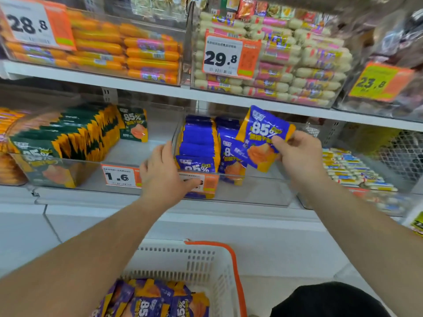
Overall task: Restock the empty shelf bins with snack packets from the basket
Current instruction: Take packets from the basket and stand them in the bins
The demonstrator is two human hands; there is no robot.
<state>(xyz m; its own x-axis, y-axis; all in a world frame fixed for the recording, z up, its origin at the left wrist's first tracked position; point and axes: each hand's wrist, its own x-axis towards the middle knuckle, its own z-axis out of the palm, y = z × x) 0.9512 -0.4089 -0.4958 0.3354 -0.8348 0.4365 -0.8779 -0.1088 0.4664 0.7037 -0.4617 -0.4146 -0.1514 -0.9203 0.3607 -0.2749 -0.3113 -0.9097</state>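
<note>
Step in hand: loading the clear plastic shelf bin on the lower shelf with blue-and-yellow foil snack packets.

Right hand pinches one blue-and-yellow snack packet by its right edge, thumb over fingers clamped on the foil. The packet hangs tilted above the bin's open right half, its lower corner down near the packets already in the bin.

Left hand rests at the bin's front left corner, fingers relaxed and lying along the clear wall, holding nothing; appears to be steadying the bin.

Two standing rows of the same blue packets fill the bin's left part. Right part of the bin looks bare, so much of the fill is not yet done.

White plastic basket with orange handle sits below, between the forearms, more purple-blue packets inside.

Next move, as I judge it: lower the held packet upright just beside the right-hand row, then go back to the basket.

Edges and room: the white upper shelf edge sits close above the packet top, so entry likely needs a forward tilt. Clear front wall is low. The neighbouring clear bin of green-and-yellow packets lies to the left, and a bin of white-and-blue packets to the right. Open room is on the right of the bin.
</note>
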